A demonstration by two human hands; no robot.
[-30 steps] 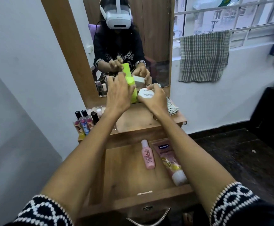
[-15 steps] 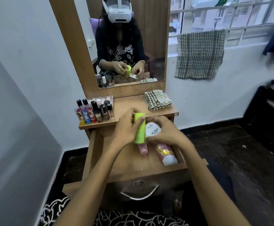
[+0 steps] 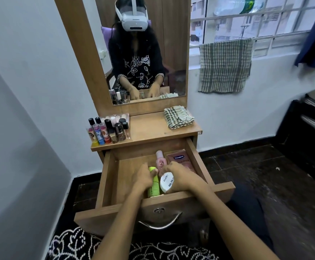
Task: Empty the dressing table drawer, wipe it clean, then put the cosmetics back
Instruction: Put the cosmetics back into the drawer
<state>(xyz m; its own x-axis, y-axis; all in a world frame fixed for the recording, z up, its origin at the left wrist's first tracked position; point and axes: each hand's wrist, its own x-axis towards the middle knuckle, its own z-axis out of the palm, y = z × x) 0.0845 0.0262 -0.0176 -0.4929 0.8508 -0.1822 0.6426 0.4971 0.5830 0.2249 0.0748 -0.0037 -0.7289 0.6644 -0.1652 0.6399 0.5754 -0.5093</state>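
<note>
A slim lime-green plastic bottle (image 3: 153,184) is being laid in the open wooden drawer (image 3: 126,171), its long axis running front to back, and it is gripped along its left side by the left hand (image 3: 142,177). Just to its right, touching it, a round white nail-polish-remover tub (image 3: 167,182) is clasped by the right hand (image 3: 181,177). Behind them a pale pink bottle (image 3: 160,160) and a pink Vaseline tube (image 3: 179,158) are seen lying. A folded checked cloth (image 3: 178,118) is left on the tabletop.

The brown wooden dressing table top (image 3: 149,131) carries a clear plastic organiser of nail polish bottles and lip balm sticks (image 3: 108,130) at its left end and a folded green-and-white checked cloth (image 3: 178,117) at its right rear corner.
</note>
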